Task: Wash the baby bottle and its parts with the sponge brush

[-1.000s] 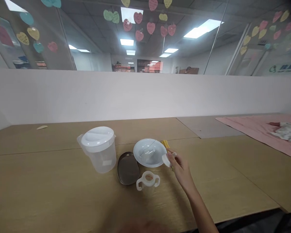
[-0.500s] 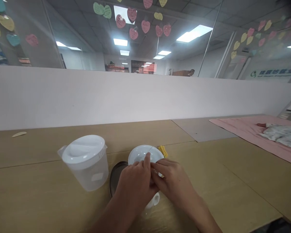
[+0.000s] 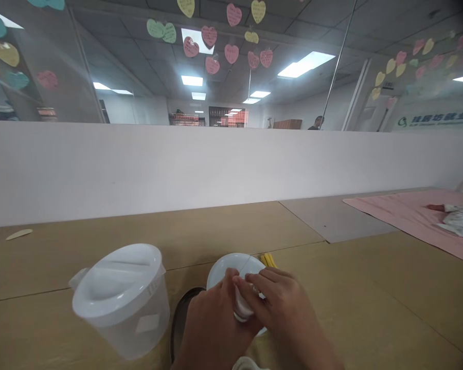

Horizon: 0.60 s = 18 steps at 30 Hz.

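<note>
My left hand [image 3: 219, 316] is wrapped round a small white, partly clear container [image 3: 242, 307], low in the middle of the view. The fingers of my right hand [image 3: 280, 303] are pinched at the container's upper part, close to my left fingers. Just beyond and below both hands lies a white plate [image 3: 219, 267]. A dark round tray [image 3: 178, 318] shows to the left of my left hand, partly covered by it. Beneath my hands, at the bottom edge, is part of a white object [image 3: 245, 364], perhaps a cup.
A lidded translucent pitcher [image 3: 139, 329] stands at left. Yellow sticks [image 3: 269, 260] lie behind the plate. A pink cloth [image 3: 405, 210] with a patterned item covers the right side. A white wall [image 3: 216, 164] bounds the table [image 3: 351, 288]; a flat pale piece [image 3: 19, 234] lies far left.
The view has tilted up and come nearer the table, so the pitcher looks larger and lower. The white container now shows between my hands, which stay together.
</note>
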Available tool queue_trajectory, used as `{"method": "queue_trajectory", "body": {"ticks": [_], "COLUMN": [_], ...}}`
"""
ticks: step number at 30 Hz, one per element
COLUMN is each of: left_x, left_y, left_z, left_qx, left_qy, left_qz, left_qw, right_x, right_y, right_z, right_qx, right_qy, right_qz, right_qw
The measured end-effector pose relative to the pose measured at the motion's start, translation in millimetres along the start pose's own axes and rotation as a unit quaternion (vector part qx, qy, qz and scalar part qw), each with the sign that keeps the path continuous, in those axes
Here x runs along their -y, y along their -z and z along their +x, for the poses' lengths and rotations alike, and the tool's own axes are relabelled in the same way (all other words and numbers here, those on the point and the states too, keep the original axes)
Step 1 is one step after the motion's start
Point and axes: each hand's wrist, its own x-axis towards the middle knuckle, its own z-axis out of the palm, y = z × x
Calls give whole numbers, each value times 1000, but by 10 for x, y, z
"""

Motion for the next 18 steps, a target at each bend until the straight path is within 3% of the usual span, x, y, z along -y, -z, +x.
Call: {"method": "queue_trajectory", "body": {"ticks": [6,10,15,18], "left_x": [46,101,169,244], "left_y": [52,105,99,59], "left_z": [11,12,75,115], "left_qx": [6,35,0,-29], "left_qy": [-30,-111,-183,-196], "left_qz": [-67,-150,-186,-217], "left_qw": [997,982,965,956], "right_x": [-10,-33,-15,-13], "right_y": [-63,-15,-48,-136], "right_z": [9,37,35,35], "right_qx": [-30,-19,-32,-41], "right_qy": [1,-10,-121,-236], "right_qz": [37,142,272,382], "right_qw": [999,990,954,892]}}
